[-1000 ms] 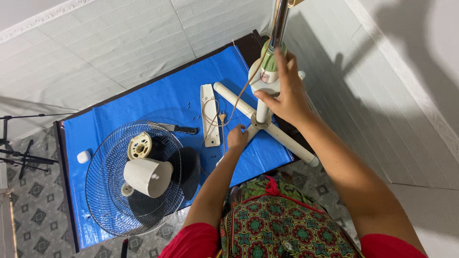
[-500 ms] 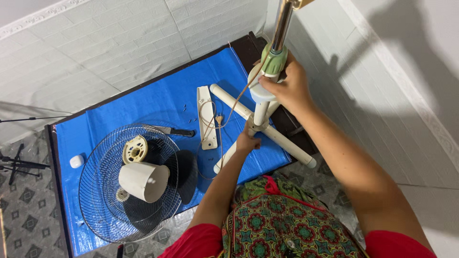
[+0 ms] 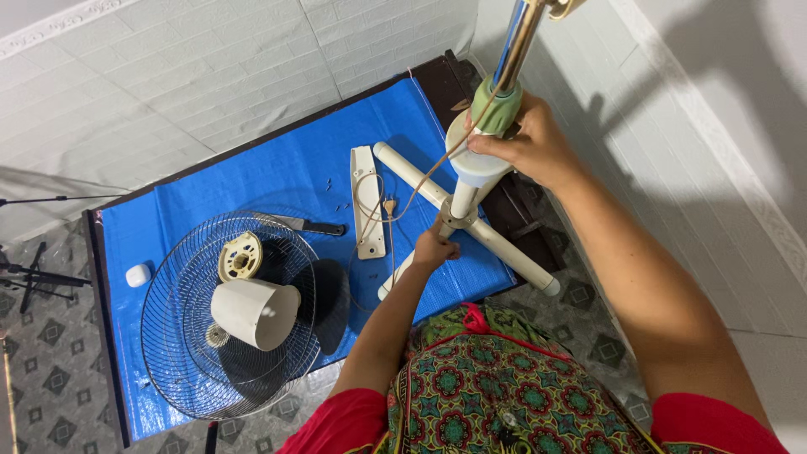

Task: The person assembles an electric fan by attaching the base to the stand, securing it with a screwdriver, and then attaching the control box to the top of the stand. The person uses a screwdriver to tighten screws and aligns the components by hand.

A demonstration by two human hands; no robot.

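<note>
A white fan stand with a cross-shaped base (image 3: 513,256) stands on a blue tarp (image 3: 277,181). Its chrome pole (image 3: 519,38) rises toward the camera through a green collar (image 3: 494,108). My right hand (image 3: 531,143) is closed around the white upright tube just below that collar. My left hand (image 3: 435,250) grips one white leg of the base close to the centre hub. A thin brown cord (image 3: 420,181) runs from the collar down to the tarp.
On the tarp lie a wire fan guard (image 3: 227,315) holding a cream motor cover (image 3: 255,313), a round yellow part (image 3: 241,256) and a dark blade, plus a white panel (image 3: 367,202), a knife (image 3: 307,225), small screws and a white cap (image 3: 137,275). Walls stand close behind.
My right hand slid from an open touch on the collar to a full grip on the tube. My left hand moved onto the base leg. The pole now tilts slightly right.
</note>
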